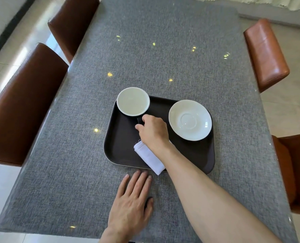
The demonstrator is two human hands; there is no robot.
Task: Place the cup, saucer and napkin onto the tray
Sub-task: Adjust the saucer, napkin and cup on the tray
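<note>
A dark brown tray (121, 146) lies on the grey table. A cup (133, 101), white inside with a dark handle, is at the tray's far left corner. My right hand (152, 132) is closed on that handle; whether the cup rests on the tray or hangs just above it, I cannot tell. A white saucer (190, 120) sits on the tray's right side. A folded white napkin (150, 157) lies on the tray under my right wrist, its near corner over the front edge. My left hand (131, 204) lies flat on the table in front of the tray, fingers apart.
The table (163, 50) has a grey woven cover. Two brown leather chairs (23, 102) stand along its left side and two more (265, 53) along the right. Pale tiled floor shows beyond the table's edges.
</note>
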